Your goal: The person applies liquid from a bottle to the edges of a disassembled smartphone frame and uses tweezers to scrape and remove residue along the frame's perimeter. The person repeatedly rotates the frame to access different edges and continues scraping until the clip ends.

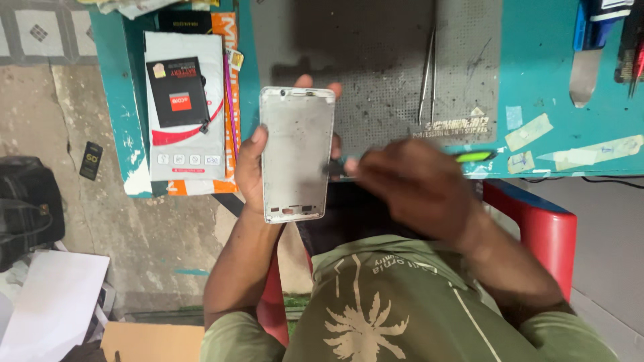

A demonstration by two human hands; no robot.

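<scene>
My left hand holds a silver phone frame upright by its sides, fingers wrapped behind it. My right hand, blurred by motion, grips a tool with a green and black handle just to the right of the frame. The tool's dark tip touches the frame's right edge. Both hands hover at the front edge of a teal workbench.
A grey perforated repair mat carries metal tweezers. A white box with a black battery on it lies at left. Tools lie at the right. A red chair is under me; a black bag sits on the floor.
</scene>
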